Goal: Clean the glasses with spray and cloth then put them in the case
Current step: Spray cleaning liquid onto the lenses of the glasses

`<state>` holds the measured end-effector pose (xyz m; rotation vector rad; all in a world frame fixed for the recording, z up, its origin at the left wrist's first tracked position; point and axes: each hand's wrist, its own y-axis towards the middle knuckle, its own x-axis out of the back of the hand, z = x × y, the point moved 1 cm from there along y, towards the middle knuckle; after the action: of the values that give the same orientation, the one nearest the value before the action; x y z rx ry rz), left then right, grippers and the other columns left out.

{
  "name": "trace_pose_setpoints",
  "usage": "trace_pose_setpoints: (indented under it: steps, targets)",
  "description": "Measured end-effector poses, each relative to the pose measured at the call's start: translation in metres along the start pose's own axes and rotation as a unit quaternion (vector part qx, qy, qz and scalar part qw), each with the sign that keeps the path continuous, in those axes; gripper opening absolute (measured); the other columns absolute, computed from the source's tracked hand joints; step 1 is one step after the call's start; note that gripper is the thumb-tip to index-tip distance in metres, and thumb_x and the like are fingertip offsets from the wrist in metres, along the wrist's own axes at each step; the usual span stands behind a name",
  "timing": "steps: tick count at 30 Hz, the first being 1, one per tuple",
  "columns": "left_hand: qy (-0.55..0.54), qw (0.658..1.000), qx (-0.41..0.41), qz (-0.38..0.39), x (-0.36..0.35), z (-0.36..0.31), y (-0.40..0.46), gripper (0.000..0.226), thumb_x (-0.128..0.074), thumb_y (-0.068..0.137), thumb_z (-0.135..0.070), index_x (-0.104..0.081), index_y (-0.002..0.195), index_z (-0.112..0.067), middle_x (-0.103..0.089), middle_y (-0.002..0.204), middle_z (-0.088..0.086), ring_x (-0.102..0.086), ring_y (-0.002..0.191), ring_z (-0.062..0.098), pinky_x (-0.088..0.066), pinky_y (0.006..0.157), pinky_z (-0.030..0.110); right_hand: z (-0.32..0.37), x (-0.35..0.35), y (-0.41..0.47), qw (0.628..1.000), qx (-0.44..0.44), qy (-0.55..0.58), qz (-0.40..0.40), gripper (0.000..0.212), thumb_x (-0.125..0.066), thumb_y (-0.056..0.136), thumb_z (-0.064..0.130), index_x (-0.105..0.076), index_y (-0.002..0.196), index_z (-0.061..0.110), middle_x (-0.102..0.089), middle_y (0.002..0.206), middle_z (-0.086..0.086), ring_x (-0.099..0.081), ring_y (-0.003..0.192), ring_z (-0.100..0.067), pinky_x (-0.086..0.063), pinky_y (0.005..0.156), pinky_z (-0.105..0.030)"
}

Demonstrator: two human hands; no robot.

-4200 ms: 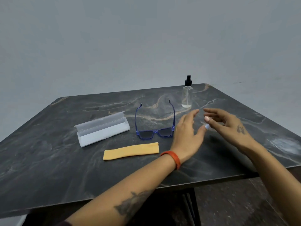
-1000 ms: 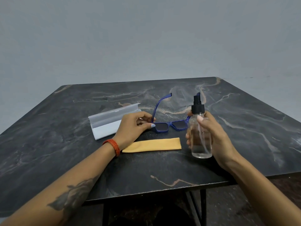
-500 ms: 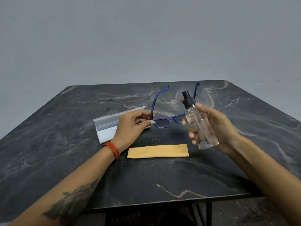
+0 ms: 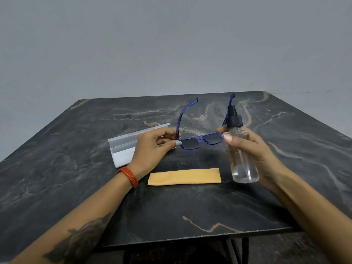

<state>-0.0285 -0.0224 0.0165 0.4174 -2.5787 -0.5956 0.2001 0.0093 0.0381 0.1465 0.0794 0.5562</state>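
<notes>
Above table (image 4: 76,168): left hand (image 4: 152,147) pinches glasses (image 4: 200,140) | right hand (image 4: 253,149) grips spray bottle (image 4: 242,159), seemingly touching glasses

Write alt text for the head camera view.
Over a dark marble table, the left hand holds blue glasses by one corner while the right hand grips a clear spray bottle. An orange cloth and open case lie on it.
</notes>
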Motion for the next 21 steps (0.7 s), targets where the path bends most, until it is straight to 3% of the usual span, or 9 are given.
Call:
trace_pose_setpoints:
  steps: [5,8,11,15,18,21]
  targets:
    - [-0.008,1.0,0.002,0.001,0.0005,-0.001,-0.0008,0.025,-0.073,0.073,-0.005,-0.069,0.095,-0.016,-0.07,0.089,0.001,-0.067,0.081,0.007,-0.052,0.078,0.017,-0.0014,0.0007,-0.0016,0.997,0.025,-0.059,-0.048,0.029,-0.065,0.068,0.036,-0.057,0.092,0.021,-0.067,0.07,0.002,-0.062,0.068,-0.006,-0.045,0.066,-0.023]
    - [-0.004,1.0,0.004,0.0,0.001,-0.0007,-0.0008,0.024,-0.073,0.074,-0.006,-0.069,0.095,-0.016,-0.071,0.09,0.002,-0.068,0.082,0.009,-0.053,0.08,0.019,-0.003,-0.002,-0.0024,0.993,0.057,-0.086,-0.055,0.036,-0.067,0.07,0.036,-0.055,0.1,0.022,-0.069,0.079,-0.005,-0.068,0.078,-0.016,-0.053,0.066,-0.024]
    - [-0.001,1.0,0.003,-0.002,0.0015,-0.0014,-0.0011,0.024,-0.072,0.074,-0.005,-0.069,0.096,-0.016,-0.071,0.089,0.001,-0.067,0.082,0.008,-0.053,0.08,0.018,-0.0032,-0.0037,-0.0029,0.991,0.079,-0.088,-0.062,0.039,-0.064,0.073,0.036,-0.048,0.107,0.024,-0.066,0.075,-0.003,-0.068,0.065,-0.024,-0.058,0.058,-0.033]
    - [0.0,1.0,-0.002,-0.001,0.0017,-0.0018,-0.001,0.024,-0.072,0.074,-0.005,-0.069,0.095,-0.017,-0.071,0.09,0.002,-0.068,0.082,0.008,-0.054,0.081,0.02,-0.0028,0.0005,0.0001,0.996,0.045,-0.041,-0.058,0.035,-0.048,0.075,0.032,-0.046,0.11,0.035,-0.057,0.07,-0.004,-0.058,0.054,-0.021,-0.054,0.052,-0.032]
    - [0.0,1.0,-0.001,-0.002,0.0015,-0.0015,-0.0008,0.024,-0.073,0.074,-0.007,-0.069,0.096,-0.015,-0.071,0.09,0.003,-0.068,0.083,0.01,-0.054,0.081,0.022,-0.0036,0.0016,0.0031,0.998,0.038,-0.02,-0.043,0.039,-0.048,0.076,0.032,-0.048,0.114,0.036,-0.058,0.075,-0.003,-0.06,0.061,-0.021,-0.056,0.059,-0.036]
    - [0.006,1.0,-0.003,-0.002,0.0016,-0.0009,-0.0008,0.024,-0.073,0.074,-0.007,-0.07,0.097,-0.013,-0.071,0.091,0.004,-0.068,0.083,0.011,-0.055,0.082,0.023,-0.0087,0.0037,0.0051,0.993,0.064,-0.077,-0.054,0.052,-0.058,0.077,0.038,-0.044,0.128,0.037,-0.064,0.079,0.002,-0.066,0.071,-0.021,-0.056,0.071,-0.042]
